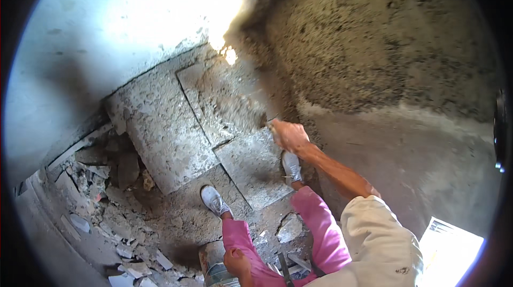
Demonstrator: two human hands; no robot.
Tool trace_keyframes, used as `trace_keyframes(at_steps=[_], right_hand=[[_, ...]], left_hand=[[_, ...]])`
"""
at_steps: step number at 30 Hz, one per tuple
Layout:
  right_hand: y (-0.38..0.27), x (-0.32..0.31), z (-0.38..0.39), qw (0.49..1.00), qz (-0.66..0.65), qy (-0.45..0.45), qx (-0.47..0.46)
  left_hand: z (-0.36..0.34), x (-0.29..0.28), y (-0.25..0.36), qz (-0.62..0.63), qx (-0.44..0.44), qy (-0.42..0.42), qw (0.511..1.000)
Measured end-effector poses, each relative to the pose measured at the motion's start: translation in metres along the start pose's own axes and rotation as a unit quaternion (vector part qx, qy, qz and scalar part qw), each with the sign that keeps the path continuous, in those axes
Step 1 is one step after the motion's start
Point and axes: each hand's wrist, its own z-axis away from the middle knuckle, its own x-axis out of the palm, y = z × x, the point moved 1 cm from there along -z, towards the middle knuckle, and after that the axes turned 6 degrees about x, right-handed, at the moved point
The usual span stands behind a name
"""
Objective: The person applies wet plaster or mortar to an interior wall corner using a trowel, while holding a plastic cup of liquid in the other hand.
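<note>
My right hand (291, 136) reaches forward over the floor slabs, its fingers wrapped round a short-handled tool (271, 125) that looks like a trowel. Motion smears the tool's far part, and a grey-brown streak stretches across the slab in front of it. Down by my left knee, my left hand (236, 261) is curled closed against the pink trouser leg (239, 236). What it holds, if anything, is hidden. Just left of that hand stands a bucket (212, 257), partly cut off by the lower edge.
Large mortar-spattered slabs (165, 132) cover the floor under my shoes. Broken rubble (120, 217) lies at the left. A rough, wet-looking wall (363, 41) rises at the right above a smoother grey band (390, 153). A pale, brightly lit wall (117, 20) stands far left.
</note>
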Motion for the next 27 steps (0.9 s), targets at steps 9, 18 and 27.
trace_keyframes(at_steps=[9,18,27], right_hand=[[-0.192,-0.160,0.145,0.833,-0.366,-0.288,-0.301],[0.009,-0.209,0.125,0.672,-0.681,-0.200,-0.209],[0.102,-0.224,0.297,0.910,-0.236,0.161,0.300]], left_hand=[[-0.012,-0.008,0.018,-0.076,-0.024,-0.013,0.997],[-0.029,-0.011,0.030,-0.079,-0.013,-0.028,0.996],[-0.032,-0.020,0.055,-0.118,-0.074,-0.081,0.987]])
